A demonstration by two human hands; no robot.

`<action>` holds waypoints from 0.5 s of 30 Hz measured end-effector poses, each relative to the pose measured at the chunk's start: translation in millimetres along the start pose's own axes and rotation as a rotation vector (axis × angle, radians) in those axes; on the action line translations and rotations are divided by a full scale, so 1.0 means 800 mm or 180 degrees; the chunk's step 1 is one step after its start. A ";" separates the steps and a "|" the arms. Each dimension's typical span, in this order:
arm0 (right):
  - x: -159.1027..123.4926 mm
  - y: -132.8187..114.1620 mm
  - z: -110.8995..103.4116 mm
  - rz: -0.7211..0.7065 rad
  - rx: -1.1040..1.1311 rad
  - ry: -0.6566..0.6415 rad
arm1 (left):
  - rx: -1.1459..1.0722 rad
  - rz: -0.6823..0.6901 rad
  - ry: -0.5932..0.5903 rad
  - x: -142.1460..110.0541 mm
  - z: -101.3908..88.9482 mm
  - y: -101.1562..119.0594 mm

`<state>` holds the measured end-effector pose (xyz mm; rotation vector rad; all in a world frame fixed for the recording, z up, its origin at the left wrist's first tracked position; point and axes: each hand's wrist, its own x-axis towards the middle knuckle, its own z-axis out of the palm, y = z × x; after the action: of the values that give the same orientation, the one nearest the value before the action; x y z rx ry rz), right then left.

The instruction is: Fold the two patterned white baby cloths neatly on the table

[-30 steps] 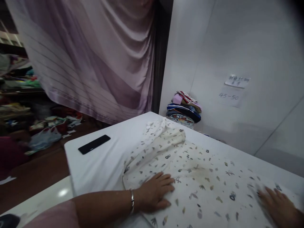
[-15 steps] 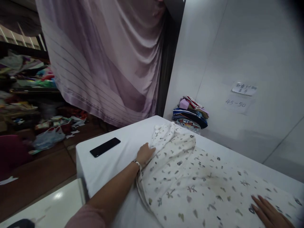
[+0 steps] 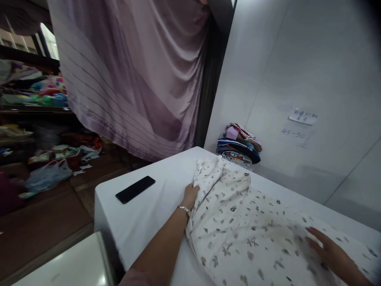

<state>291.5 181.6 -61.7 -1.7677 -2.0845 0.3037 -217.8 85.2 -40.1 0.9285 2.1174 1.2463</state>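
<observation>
White cloth covers the bench [image 3: 143, 214], which stands against a plain white wall [image 3: 297, 59] with a draped mauve striped curtain [image 3: 133, 79] behind its far corner. One cream printed cotton garment [image 3: 238, 230] lies spread across the bench, its bunched end toward the curtain. Left hand [image 3: 190, 195] sits at the garment's near-left edge, beside the bunched part; its fingers are tucked against the fabric and the grip cannot be told. Right hand [image 3: 327, 250] lies flat on the garment's opposite end, fingers spread, pinching nothing. One silver bracelet [image 3: 183, 208] circles the left wrist. One black flat phone [image 3: 135, 189] lies left of the garment, well apart from it and near the bench's left edge; bare cloth lies between them. One stack of folded coloured clothes [image 3: 239, 143] sits beyond the garment, against the wall. Two paper notes [image 3: 299, 123] are fixed to the wall above the garment. Left of the bench, brown floor [image 3: 44, 222] carries scattered bags and cloth.
</observation>
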 end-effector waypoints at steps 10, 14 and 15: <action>0.011 -0.392 0.044 -0.1230 0.1895 -0.1110 | 0.0494 0.1169 0.0082 -0.040 0.013 0.018; 0.056 -0.455 0.082 -0.0989 0.1179 -0.0902 | 0.0787 0.1828 -0.0620 -0.058 0.017 0.017; 0.066 -0.463 0.091 -0.0918 0.0977 -0.0895 | 0.0802 0.1933 -0.0744 -0.061 0.018 0.016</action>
<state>-78.4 172.5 31.1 -1.2878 -2.2980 0.7781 -172.6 60.2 -30.9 1.8305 1.8918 1.0676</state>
